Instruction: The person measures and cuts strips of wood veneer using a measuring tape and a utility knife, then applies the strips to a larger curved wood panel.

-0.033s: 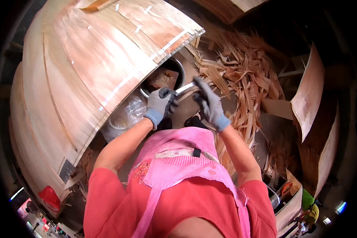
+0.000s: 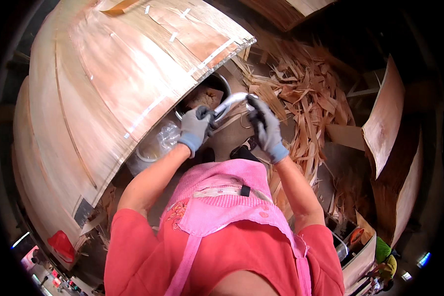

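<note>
Both my hands wear grey gloves with dark fingertips and light-blue cuffs. My left hand (image 2: pixel 196 127) is closed on one end of a white strip (image 2: pixel 230 100), which looks like tape. From there the strip bows up toward my right hand (image 2: pixel 266 126), whose fingers are closed at its other end. A large stack of wood veneer sheets (image 2: pixel 128 74) spreads at the left, with short white tape pieces stuck on the top sheet. Its edge lies just beyond my left hand. Under that edge is a round metal-rimmed basin (image 2: pixel 227 89) with a brown lump (image 2: pixel 205 97) inside.
A clear plastic bag (image 2: pixel 166 138) lies by my left forearm. Torn veneer scraps (image 2: pixel 311 93) cover the floor ahead and right. Curved wood sheets (image 2: pixel 384 116) stand at the right. A red plastic object (image 2: pixel 61 245) is at lower left; a person (image 2: pixel 387 266) is at far lower right.
The white strip between my hands was straight and now bows upward. My right hand has shifted slightly right and down; my left hand has barely moved.
</note>
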